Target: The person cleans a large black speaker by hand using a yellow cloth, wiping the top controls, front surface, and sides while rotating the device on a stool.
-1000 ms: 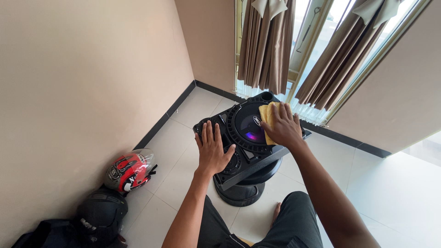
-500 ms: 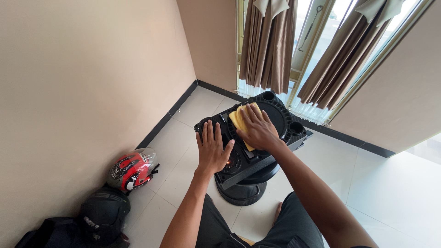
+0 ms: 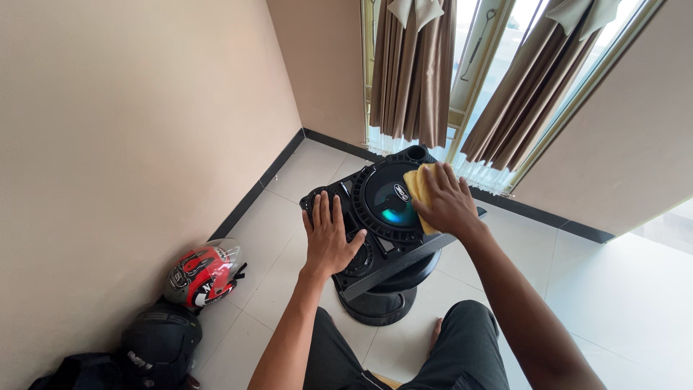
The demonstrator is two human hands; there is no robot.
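Head view, looking down. My left hand [image 3: 326, 238] lies flat and open, palm down with fingers spread, on the near left part of the black speaker [image 3: 375, 249], which rests face up, tilted, on a round black base [image 3: 381, 305] on the pale tiled floor [image 3: 621, 303]. My right hand [image 3: 446, 201] is also spread flat, palm down, pressing a yellow cloth [image 3: 416, 185] against the right edge of the large round speaker cone [image 3: 386, 204]; the fingers are extended over the cloth rather than curled around it. The cloth shows past the fingertips on the cone side, and a strip of it shows beneath the palm. A blue-green glow is visible near the centre of the cone. The 2 hands are apart, with the cone between them.

My dark trousers [image 3: 462, 347] fill the lower edge of the view, just beside the base. Along the left wall lie a red and white helmet [image 3: 203, 274] and, nearer to me, a black helmet [image 3: 157, 345], the 2 touching or nearly so. Beyond the speaker, 2 brown curtains [image 3: 413, 68] hang gathered before bright windows.
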